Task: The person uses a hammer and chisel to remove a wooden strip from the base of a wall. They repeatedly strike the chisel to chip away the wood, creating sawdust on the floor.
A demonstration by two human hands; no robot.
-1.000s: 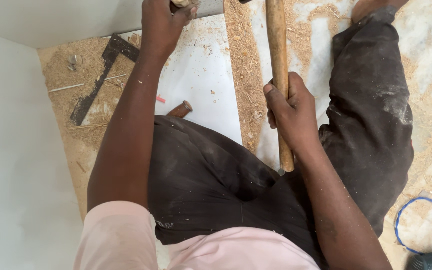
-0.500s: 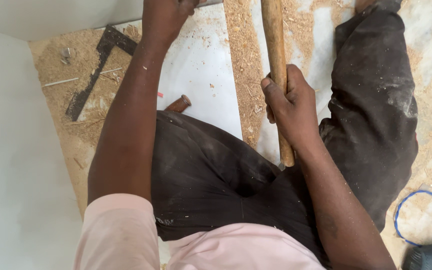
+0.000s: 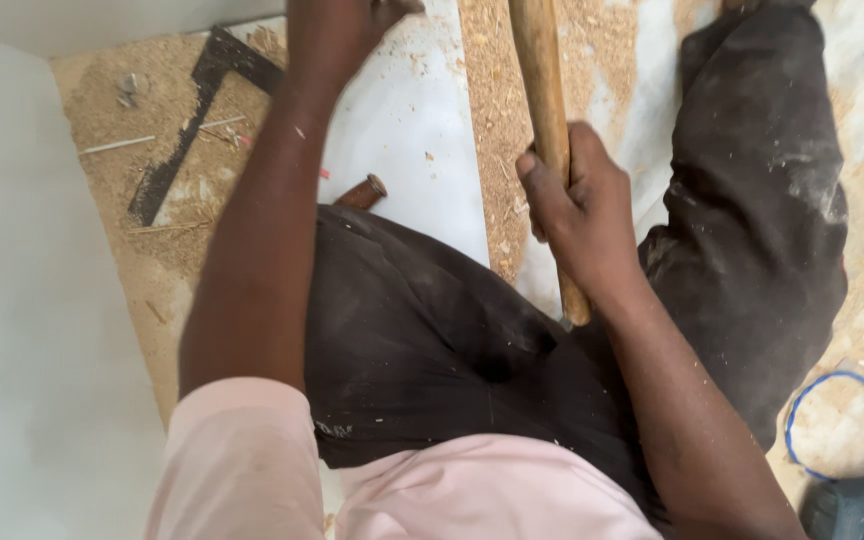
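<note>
My right hand (image 3: 577, 205) grips a long wooden handle (image 3: 544, 110) that runs up past the top edge; its head is hidden. My left hand (image 3: 337, 25) reaches to the top edge over a white board (image 3: 402, 130), fingers curled; whatever it holds is cut off. I sit on the board in dark dusty trousers, legs spread.
Sawdust covers the floor on both sides. A dark metal square (image 3: 197, 115) lies at upper left, with a thin white stick beside it. A brown round handle end (image 3: 364, 190) pokes out by my left thigh. A blue cable (image 3: 832, 420) and a power tool (image 3: 857, 505) sit at lower right.
My right hand has slid slightly down and right along the wooden handle. My left hand has shifted toward the top edge, so less of it shows.
</note>
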